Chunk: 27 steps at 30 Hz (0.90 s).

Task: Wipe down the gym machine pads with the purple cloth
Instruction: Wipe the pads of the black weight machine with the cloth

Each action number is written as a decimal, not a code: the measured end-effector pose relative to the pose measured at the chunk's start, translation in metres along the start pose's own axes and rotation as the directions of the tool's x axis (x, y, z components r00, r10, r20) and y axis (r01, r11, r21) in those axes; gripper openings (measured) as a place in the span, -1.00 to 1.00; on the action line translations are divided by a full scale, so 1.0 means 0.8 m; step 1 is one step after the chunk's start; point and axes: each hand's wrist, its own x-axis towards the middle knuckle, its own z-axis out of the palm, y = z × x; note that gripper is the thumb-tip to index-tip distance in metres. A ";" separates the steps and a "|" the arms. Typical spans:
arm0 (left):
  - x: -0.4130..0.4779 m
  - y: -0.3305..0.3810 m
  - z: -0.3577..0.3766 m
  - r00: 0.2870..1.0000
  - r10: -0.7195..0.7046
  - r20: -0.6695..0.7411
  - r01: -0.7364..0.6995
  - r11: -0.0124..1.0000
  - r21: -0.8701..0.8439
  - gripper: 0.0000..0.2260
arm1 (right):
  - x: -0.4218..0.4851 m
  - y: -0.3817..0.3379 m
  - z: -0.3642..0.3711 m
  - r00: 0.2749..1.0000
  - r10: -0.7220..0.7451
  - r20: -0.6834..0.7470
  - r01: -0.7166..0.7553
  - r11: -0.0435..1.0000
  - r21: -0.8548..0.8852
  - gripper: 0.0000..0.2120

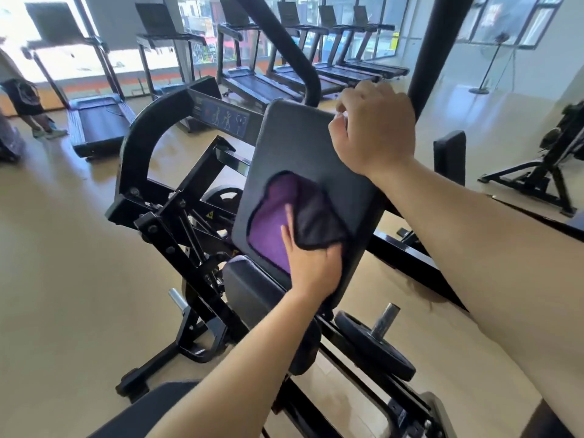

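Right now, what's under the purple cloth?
The upright back pad; the left hand presses the purple cloth flat on it. The pad surface beneath is covered, so its condition cannot be seen.

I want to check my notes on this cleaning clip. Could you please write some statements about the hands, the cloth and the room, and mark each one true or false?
1. The left hand presses the purple cloth against the upright back pad. True.
2. The right hand hangs free, touching nothing. False: its fingers curl over the back pad's top corner.
3. The purple cloth lies on the floor. False: it is on the back pad, under the left hand.
4. Several treadmills stand in a row in the background. True.
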 end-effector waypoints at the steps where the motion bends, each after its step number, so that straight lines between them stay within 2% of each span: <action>1: -0.001 0.009 0.007 0.997 0.066 0.031 -0.067 0.996 0.057 -0.36 | -0.008 0.005 -0.005 0.998 0.070 -0.007 -0.069 0.996 0.052 -0.66; 3: 0.024 0.049 -0.007 0.999 0.017 0.042 -0.016 1.000 -0.019 -0.39 | -0.027 0.017 -0.013 0.988 0.152 0.008 -0.151 0.978 0.147 -0.65; 4: 0.047 0.073 -0.018 0.998 0.056 -0.005 -0.056 0.998 -0.036 -0.46 | -0.036 0.025 -0.017 0.988 0.153 0.021 -0.154 0.971 0.182 -0.63; 6: 0.093 0.119 -0.031 0.972 0.229 -0.040 -0.228 0.973 0.040 -0.54 | -0.048 0.043 -0.027 0.990 0.135 0.049 -0.143 0.961 0.235 -0.58; 9: 0.143 0.173 -0.040 0.856 0.496 0.144 -0.515 0.803 0.298 -0.51 | -0.055 0.059 -0.032 0.988 0.130 0.079 -0.147 0.952 0.269 -0.45; 12: 0.146 0.172 -0.039 0.802 0.580 0.142 -0.592 0.741 0.317 -0.61 | -0.072 0.049 -0.021 0.984 0.149 0.096 -0.172 0.931 0.321 -0.44; 16: 0.107 0.122 -0.032 0.715 0.681 0.159 -0.693 0.659 0.292 -0.45 | -0.107 0.015 -0.004 0.973 0.226 -0.034 -0.185 0.867 0.462 -0.42; 18: 0.086 0.097 -0.029 0.721 0.682 0.126 -0.690 0.688 0.225 -0.43 | -0.120 -0.006 0.005 0.966 0.256 -0.038 -0.212 0.867 0.450 -0.41; 21: 0.060 0.056 -0.029 0.808 0.589 -0.030 -0.584 0.805 0.102 -0.46 | -0.127 -0.018 0.016 0.941 0.327 -0.087 -0.271 0.881 0.388 -0.47; 23: 0.059 0.038 -0.038 0.830 0.550 -0.094 -0.538 0.833 0.126 -0.43 | -0.112 -0.007 0.011 0.920 0.362 -0.151 -0.313 0.910 0.271 -0.50; 25: 0.077 0.043 -0.049 0.853 0.519 -0.047 -0.508 0.848 0.151 -0.35 | -0.085 0.012 0.003 0.926 0.355 -0.128 -0.337 0.930 0.143 -0.47; 27: 0.105 0.065 -0.057 0.866 0.500 0.008 -0.497 0.858 0.132 -0.35 | -0.063 0.027 0.003 0.950 0.312 -0.026 -0.307 0.944 0.119 -0.46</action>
